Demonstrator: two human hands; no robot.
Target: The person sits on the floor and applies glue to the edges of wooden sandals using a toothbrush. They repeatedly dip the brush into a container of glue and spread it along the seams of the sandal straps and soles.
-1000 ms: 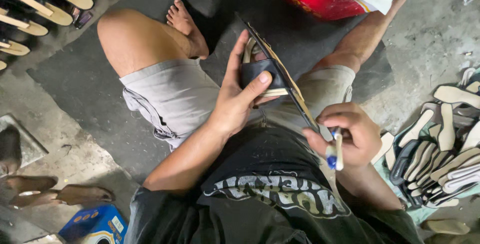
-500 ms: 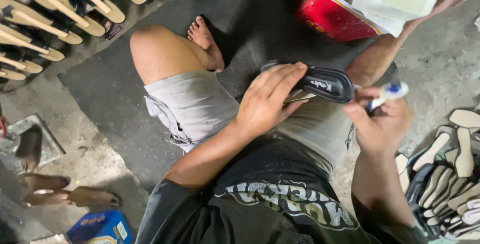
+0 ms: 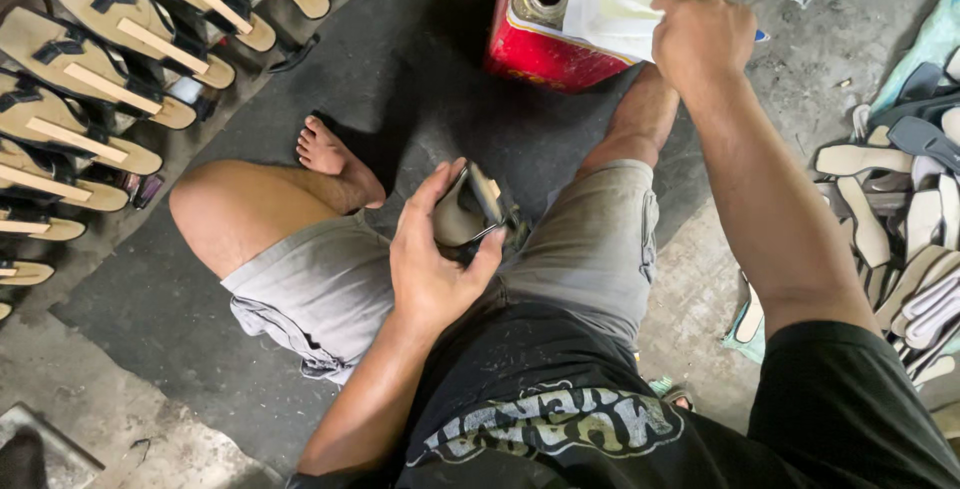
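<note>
Above the lap, left hand (image 3: 435, 269) clamps a sandal (image 3: 468, 211), while far right, right hand (image 3: 700, 34), closed, reaches a red can (image 3: 525, 49).

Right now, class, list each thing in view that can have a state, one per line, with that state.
Left hand: gripping a sandal.
Sandal: held over the lap, tilted.
Right hand: stretched out over the red can, closed on a tool.
Red can: round top hole uncapped.
Sandals: laid in rows on the floor.
</note>
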